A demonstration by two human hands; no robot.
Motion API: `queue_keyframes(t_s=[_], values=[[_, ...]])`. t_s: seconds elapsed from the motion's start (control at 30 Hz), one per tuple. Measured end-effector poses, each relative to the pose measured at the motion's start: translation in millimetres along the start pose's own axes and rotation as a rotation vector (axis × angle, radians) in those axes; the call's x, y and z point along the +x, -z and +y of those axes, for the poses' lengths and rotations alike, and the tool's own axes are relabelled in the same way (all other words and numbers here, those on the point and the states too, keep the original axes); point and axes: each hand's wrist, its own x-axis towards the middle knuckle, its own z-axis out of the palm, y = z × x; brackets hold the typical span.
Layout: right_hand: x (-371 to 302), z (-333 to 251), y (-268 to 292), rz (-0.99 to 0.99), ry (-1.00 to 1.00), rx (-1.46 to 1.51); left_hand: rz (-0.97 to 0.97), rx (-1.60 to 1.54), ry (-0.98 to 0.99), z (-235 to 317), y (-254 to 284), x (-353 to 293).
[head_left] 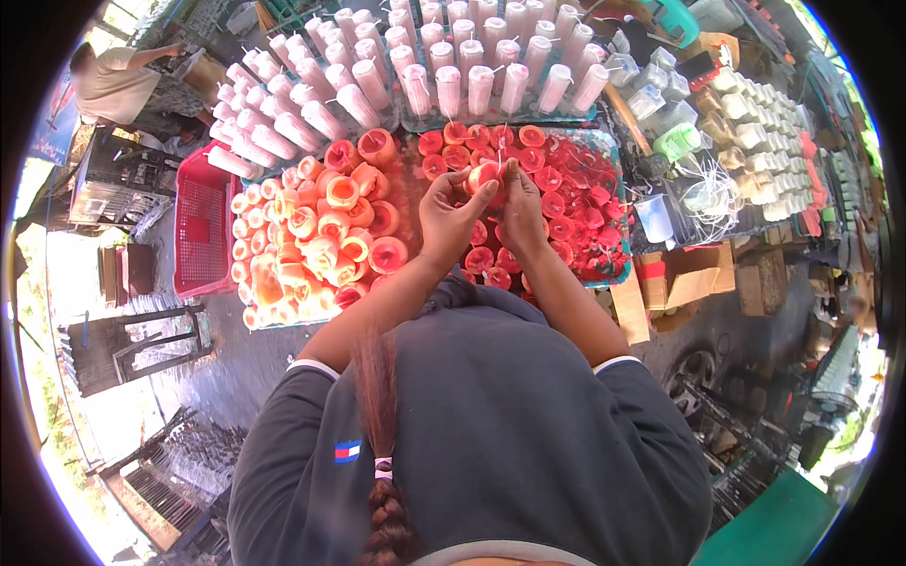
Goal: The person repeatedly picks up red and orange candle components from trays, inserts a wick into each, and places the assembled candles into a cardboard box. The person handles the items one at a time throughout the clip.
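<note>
Both my hands are raised over a tray of red wax candles (566, 203). My left hand (451, 215) and my right hand (522, 209) together hold one small red candle (485, 177), fingers pinched around it, with its thin white wick sticking up. To the left lies a heap of orange and peach candles (326, 236) in another tray. My forearms come up from the lower edge, in dark grey sleeves.
Rows of tall pale pink candles with wicks (472, 75) fill the back. A red plastic crate (203, 222) stands at left. White candles (760, 141), clear cups (651, 215), loose wicks and cardboard boxes (689, 274) sit at right. Another person (118, 83) works far left.
</note>
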Motion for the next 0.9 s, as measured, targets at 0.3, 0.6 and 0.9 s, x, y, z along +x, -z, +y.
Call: queue_keyframes(t_s=[0.3,0.6,0.9], values=[[-0.2,5.6,-4.6,-0.105,0.188,-0.316,0.06,-0.344,0.282,-9.1,6.6,8.9],[7.5,2.4,4.2,0.101,0.345,-0.903,-0.039,-0.329,0.43,-14.2,12.7,4.7],[10.0,-1.5,26.7,0.003,-0.088,-0.477,-0.291,0.109,0.318,30.8,14.0,9.6]])
